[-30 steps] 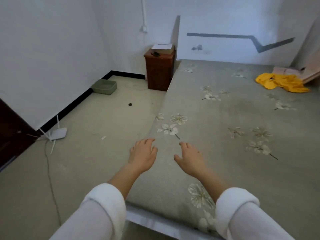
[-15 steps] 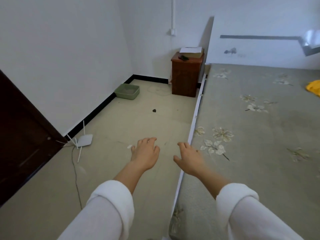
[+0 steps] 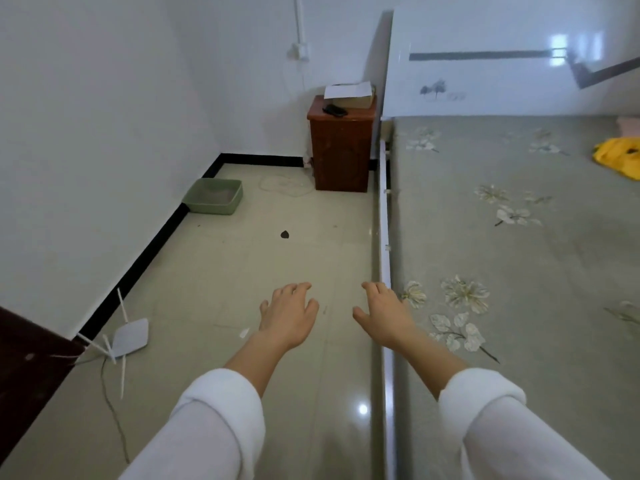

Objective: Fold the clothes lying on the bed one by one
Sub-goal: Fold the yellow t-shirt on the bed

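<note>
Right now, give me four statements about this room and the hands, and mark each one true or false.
1. The left hand and the right hand hold nothing. True.
2. The yellow garment is in the right hand. False: it lies crumpled on the bed, away from both hands.
3. The brown cabinet stands on the floor next to the bed. True.
4. The green tray sits on the brown cabinet. False: it sits on the floor.

Bright, even, soft light with faint shadows. Glare patches sit on the glossy headboard (image 3: 558,50), and a small white spot shines on the floor (image 3: 362,409). The wide-angle lens bows straight lines near the edges; the sleeves (image 3: 221,427) and yellow garment (image 3: 616,157) there look soft.
</note>
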A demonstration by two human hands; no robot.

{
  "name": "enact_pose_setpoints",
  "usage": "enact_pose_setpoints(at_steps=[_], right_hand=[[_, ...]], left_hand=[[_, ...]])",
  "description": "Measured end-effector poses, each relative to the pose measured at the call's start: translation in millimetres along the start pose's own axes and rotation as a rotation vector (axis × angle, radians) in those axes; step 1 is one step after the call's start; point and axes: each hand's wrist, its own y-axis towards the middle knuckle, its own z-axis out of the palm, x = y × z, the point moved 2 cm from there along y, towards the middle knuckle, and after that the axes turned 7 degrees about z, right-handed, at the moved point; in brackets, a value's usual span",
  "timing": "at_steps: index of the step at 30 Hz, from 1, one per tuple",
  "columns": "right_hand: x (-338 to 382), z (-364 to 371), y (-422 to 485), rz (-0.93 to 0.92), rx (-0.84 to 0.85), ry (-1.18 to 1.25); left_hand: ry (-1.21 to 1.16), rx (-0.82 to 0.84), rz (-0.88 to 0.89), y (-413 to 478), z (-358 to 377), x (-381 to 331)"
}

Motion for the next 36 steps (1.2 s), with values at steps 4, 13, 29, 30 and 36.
enact_pose_setpoints(at_steps=[4, 13, 29, 30, 36], right_hand=[[9, -26, 46, 0.065, -0.039, 0.011], [36, -82, 200, 0.241, -0.094, 0.04], [-69, -176, 406, 0.657, -0.169, 0.105], [-83, -183, 421, 0.683, -0.168, 0.115], [-161, -240, 515, 0.808, -0.186, 0.169]], left_hand=[[-0.007, 0.01, 0.083, 66, -20, 1], [-0.016, 0.053, 0.305, 252, -69, 3], [-0.006, 0.237, 0.688, 564, -74, -122], [0.0, 0.254, 0.714, 584, -70, -136], [0.087, 0.373, 0.8, 713, -61, -218]])
